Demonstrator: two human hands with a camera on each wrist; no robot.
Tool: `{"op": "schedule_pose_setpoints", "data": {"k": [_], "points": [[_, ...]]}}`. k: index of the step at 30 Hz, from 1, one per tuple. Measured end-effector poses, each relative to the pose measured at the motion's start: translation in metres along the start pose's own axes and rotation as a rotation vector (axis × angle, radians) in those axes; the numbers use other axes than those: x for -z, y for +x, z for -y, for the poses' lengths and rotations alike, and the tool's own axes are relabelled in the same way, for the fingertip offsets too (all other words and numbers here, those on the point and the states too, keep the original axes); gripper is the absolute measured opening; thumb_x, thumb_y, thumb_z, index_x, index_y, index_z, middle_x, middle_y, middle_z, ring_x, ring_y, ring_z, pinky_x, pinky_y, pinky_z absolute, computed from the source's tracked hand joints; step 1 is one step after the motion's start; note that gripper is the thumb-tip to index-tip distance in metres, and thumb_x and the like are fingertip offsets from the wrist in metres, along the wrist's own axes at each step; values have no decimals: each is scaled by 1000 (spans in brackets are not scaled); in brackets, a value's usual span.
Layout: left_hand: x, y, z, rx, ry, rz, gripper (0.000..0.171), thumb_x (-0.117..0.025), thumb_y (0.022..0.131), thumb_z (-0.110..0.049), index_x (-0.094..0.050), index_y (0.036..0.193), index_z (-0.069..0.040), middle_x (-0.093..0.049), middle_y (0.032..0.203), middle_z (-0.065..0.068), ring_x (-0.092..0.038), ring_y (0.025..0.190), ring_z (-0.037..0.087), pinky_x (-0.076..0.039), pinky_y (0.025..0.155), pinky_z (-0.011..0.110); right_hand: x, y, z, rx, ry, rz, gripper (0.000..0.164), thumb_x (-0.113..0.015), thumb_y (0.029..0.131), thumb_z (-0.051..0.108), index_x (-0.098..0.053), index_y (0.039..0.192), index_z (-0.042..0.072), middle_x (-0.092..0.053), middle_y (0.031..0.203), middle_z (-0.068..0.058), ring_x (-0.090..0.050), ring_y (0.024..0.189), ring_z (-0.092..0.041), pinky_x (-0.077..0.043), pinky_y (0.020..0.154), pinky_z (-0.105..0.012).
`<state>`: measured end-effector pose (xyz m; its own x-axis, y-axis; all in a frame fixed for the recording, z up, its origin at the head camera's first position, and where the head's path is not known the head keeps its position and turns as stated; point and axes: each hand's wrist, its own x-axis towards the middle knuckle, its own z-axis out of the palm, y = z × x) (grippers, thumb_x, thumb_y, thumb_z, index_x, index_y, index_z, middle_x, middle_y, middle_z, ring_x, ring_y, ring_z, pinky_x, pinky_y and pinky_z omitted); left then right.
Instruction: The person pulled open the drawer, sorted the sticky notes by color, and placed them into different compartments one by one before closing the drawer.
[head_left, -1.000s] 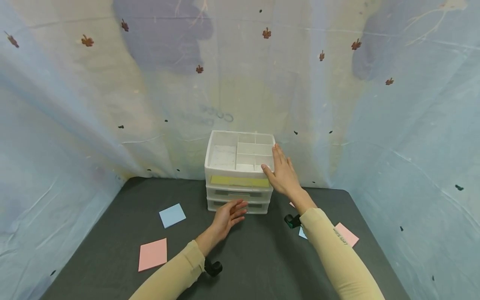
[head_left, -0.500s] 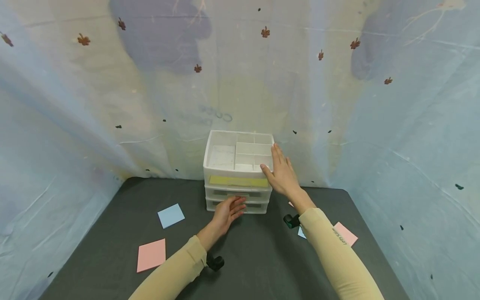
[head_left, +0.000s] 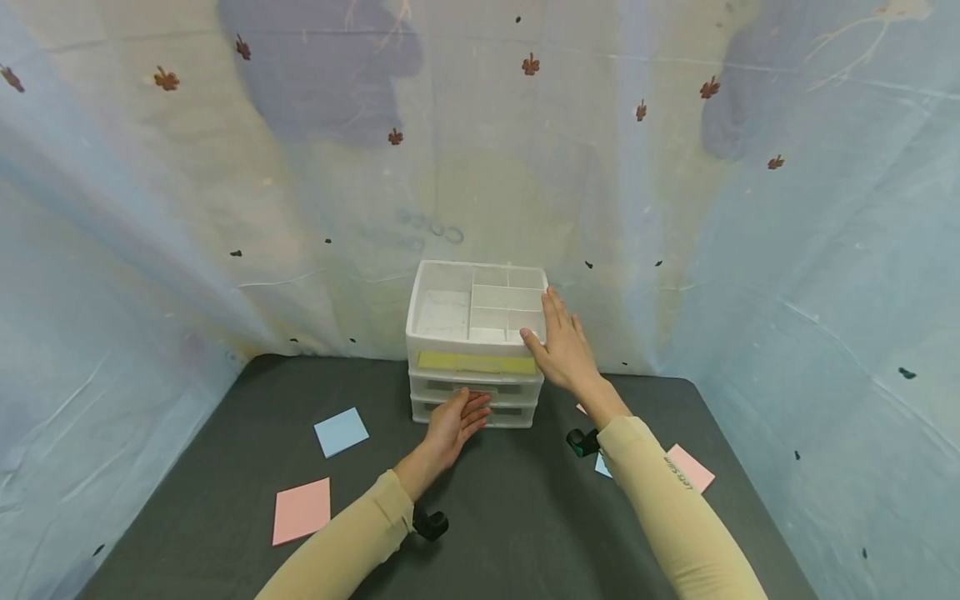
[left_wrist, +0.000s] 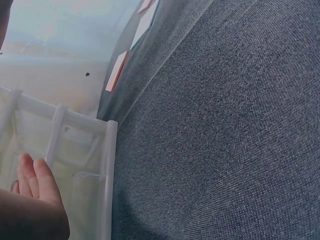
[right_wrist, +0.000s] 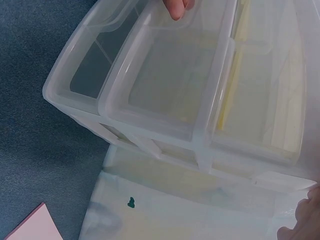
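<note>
A white plastic drawer unit (head_left: 476,339) with a divided tray on top stands at the back of the dark table. My left hand (head_left: 448,429) is at the front of its middle drawer (head_left: 435,387), thumb and index fingertip at the handle, the other fingers extended below. In the right wrist view, fingertips (right_wrist: 176,9) reach into that drawer's handle area. My right hand (head_left: 567,346) rests along the unit's upper right edge, fingers straight and thumb over the front rim. Yellow material (head_left: 476,362) shows through the top drawer's front. All the drawers sit pushed in.
On the table's left lie a blue paper pad (head_left: 341,432) and a pink paper pad (head_left: 302,512). Another pink pad (head_left: 690,468) lies to the right, near a blue piece (head_left: 603,467) partly hidden by my right forearm. A patterned curtain (head_left: 480,167) hangs close behind the unit.
My left hand has moved slightly up and inward, from in front of the lower drawers to the middle drawer's handle. The right hand has stayed on the unit's edge.
</note>
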<state>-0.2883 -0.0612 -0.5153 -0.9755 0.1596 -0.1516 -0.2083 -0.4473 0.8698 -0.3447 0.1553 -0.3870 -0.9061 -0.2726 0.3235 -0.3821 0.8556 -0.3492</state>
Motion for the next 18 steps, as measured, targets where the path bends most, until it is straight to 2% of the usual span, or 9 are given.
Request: {"op": "schedule_pose_setpoints", "data": {"k": [11, 18], "points": [[1, -3, 1, -1, -9, 8, 50, -42, 114, -33, -50, 143, 7, -65, 139, 18, -56, 134, 38, -46, 114, 46, -1, 1, 0, 9, 2, -9, 82, -41, 110, 50, -3, 168, 7, 2, 176, -9, -6, 161, -29, -10, 129, -58], [4, -9, 4, 3, 13, 32, 51, -42, 115, -34, -50, 144, 6, -62, 143, 19, -65, 123, 27, -48, 114, 43, -1, -1, 0, 9, 6, -8, 81, -40, 111, 51, -2, 168, 8, 2, 176, -8, -5, 161, -28, -10, 129, -57]]}}
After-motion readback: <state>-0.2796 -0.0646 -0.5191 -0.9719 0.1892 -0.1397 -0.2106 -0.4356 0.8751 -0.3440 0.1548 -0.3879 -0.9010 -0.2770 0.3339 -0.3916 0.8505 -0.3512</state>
